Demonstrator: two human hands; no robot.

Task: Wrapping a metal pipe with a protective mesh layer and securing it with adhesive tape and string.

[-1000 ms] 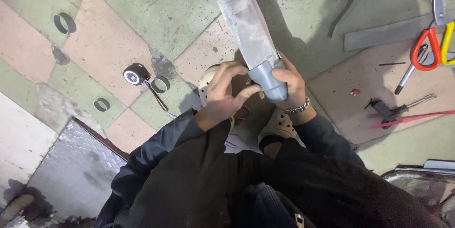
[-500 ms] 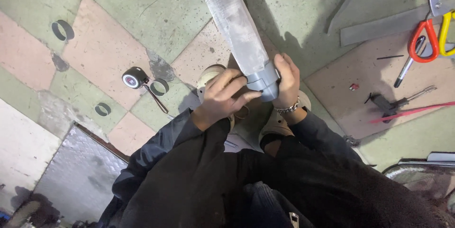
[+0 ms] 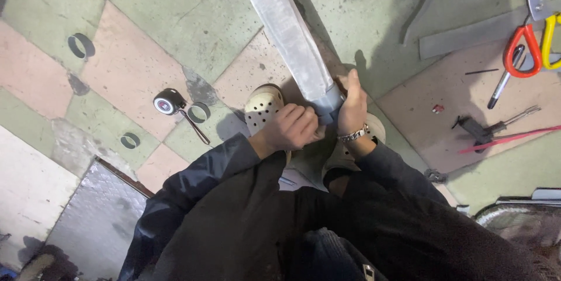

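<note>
Both hands, left (image 3: 292, 128) and right (image 3: 352, 106), grip the tube (image 3: 289, 30) end, seemingly fitting its grey cap (image 3: 328, 106), needing firm twisting.

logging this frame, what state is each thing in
grey tube: tilted, lower end gripped
left hand: closed on tube end
right hand: wrapped round tube end
tape measure: on floor, untouched
red-handled snips: lying on floor
grey rings: loose on floor

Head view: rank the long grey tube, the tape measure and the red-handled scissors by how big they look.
1. Long grey tube, in both hands, nearer the camera, which adds to its size.
2. Red-handled scissors, partly cut off.
3. Tape measure.
</note>
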